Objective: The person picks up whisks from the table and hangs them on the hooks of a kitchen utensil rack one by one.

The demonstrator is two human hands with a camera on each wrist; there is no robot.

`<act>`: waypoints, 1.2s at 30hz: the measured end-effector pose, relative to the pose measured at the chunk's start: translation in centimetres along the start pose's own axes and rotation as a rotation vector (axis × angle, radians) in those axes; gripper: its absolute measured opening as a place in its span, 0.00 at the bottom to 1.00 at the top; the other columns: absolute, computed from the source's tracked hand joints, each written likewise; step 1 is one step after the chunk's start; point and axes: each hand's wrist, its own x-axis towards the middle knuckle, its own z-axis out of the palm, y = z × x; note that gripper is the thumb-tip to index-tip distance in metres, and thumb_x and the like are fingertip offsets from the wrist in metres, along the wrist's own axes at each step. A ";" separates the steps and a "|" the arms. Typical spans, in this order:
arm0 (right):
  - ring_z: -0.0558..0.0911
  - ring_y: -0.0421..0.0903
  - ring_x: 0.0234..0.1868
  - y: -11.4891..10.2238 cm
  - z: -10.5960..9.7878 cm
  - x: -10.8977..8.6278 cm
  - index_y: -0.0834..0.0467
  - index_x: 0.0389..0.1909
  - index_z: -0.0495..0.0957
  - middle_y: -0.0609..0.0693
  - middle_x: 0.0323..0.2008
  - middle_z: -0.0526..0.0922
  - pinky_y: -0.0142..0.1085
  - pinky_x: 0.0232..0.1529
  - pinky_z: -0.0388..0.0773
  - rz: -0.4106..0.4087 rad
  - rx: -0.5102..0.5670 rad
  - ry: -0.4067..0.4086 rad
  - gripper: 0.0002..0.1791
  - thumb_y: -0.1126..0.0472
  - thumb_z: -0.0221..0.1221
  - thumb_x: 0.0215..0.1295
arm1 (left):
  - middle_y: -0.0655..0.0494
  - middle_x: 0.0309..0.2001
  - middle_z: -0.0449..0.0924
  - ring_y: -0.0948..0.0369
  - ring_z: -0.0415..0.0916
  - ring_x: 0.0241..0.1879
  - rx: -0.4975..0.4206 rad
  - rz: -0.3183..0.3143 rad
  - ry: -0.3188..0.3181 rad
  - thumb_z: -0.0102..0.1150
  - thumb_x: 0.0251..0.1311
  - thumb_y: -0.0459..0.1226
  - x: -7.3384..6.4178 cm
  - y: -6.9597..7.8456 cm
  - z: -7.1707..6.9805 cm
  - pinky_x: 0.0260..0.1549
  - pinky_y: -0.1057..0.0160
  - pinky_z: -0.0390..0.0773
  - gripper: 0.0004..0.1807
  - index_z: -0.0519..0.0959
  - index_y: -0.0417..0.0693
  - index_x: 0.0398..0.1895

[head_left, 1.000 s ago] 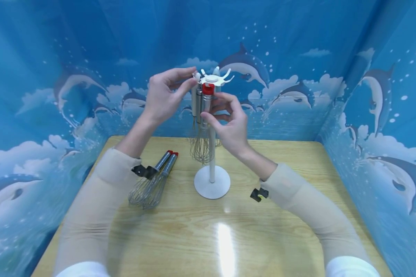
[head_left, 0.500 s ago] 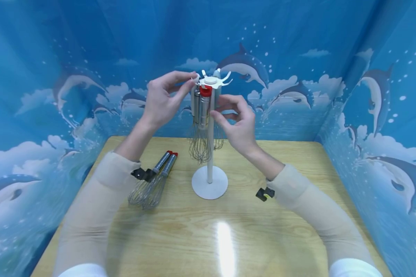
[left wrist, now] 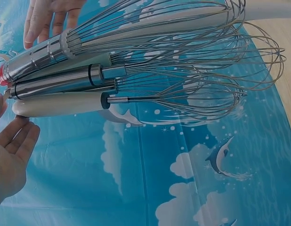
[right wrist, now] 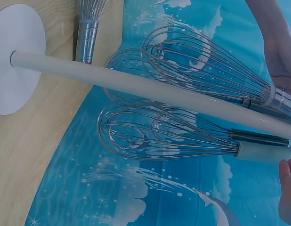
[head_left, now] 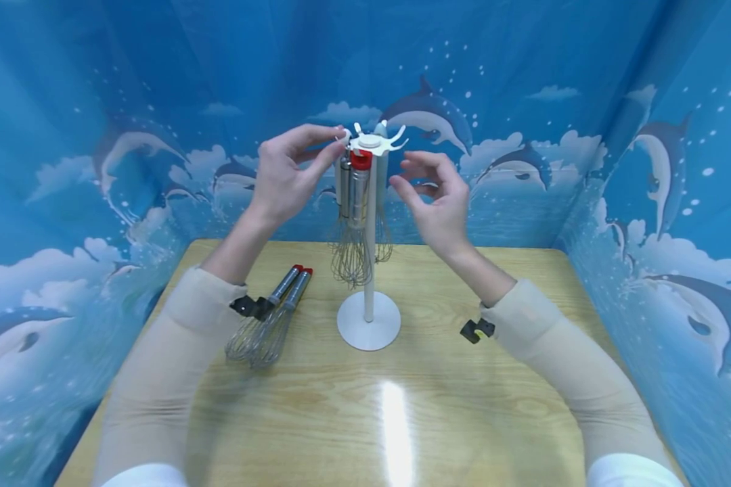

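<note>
My left hand (head_left: 292, 172) is at the left side of a white whisk stand (head_left: 369, 270), thumb and fingertips pinching the top end of a white-handled whisk (left wrist: 60, 104) by the hooks. A red-topped steel whisk (head_left: 359, 193) hangs from the stand's front, its wires pointing down. Beside it hangs a steel whisk with black bands (left wrist: 56, 81). At the rear right hangs a pale-handled whisk (right wrist: 263, 150). My right hand (head_left: 441, 203) is apart from the stand on its right, fingers loosely bent, holding nothing.
Two red-ended steel whisks (head_left: 271, 321) lie side by side on the wooden table (head_left: 317, 419), left of the stand's round base (head_left: 368, 335). A blue dolphin-print curtain (head_left: 524, 81) encloses the back and sides.
My right hand has let go of the red-topped whisk and moved off to the right. That whisk now hangs from the stand, which has shifted slightly left. My left hand has hardly moved.
</note>
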 end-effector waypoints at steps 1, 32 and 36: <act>0.85 0.28 0.48 0.1 -0.1 -0.1 0.74 0.57 0.77 0.70 0.50 0.84 0.29 0.45 0.89 0.003 -0.006 -0.006 0.20 0.71 0.67 0.68 | 0.45 0.57 0.89 0.57 0.86 0.60 0.000 -0.001 0.000 0.65 0.72 0.34 0.0 0.0 0.0 0.61 0.63 0.87 0.10 0.87 0.38 0.51; 0.86 0.24 0.47 -0.6 -4.6 8.4 0.63 0.48 0.90 0.59 0.45 0.93 0.21 0.49 0.86 -0.240 -0.315 -0.309 0.10 0.63 0.67 0.72 | 0.45 0.59 0.87 0.53 0.86 0.61 0.056 -0.036 0.028 0.63 0.74 0.34 -3.0 -1.2 -1.4 0.60 0.65 0.87 0.15 0.83 0.38 0.59; 0.90 0.37 0.43 -0.7 -4.9 8.8 0.63 0.46 0.90 0.58 0.44 0.93 0.19 0.48 0.85 -0.226 -0.361 -0.366 0.08 0.64 0.68 0.70 | 0.44 0.59 0.87 0.53 0.86 0.61 0.071 -0.071 0.005 0.63 0.73 0.33 -4.5 -1.9 -2.0 0.60 0.68 0.86 0.15 0.83 0.37 0.59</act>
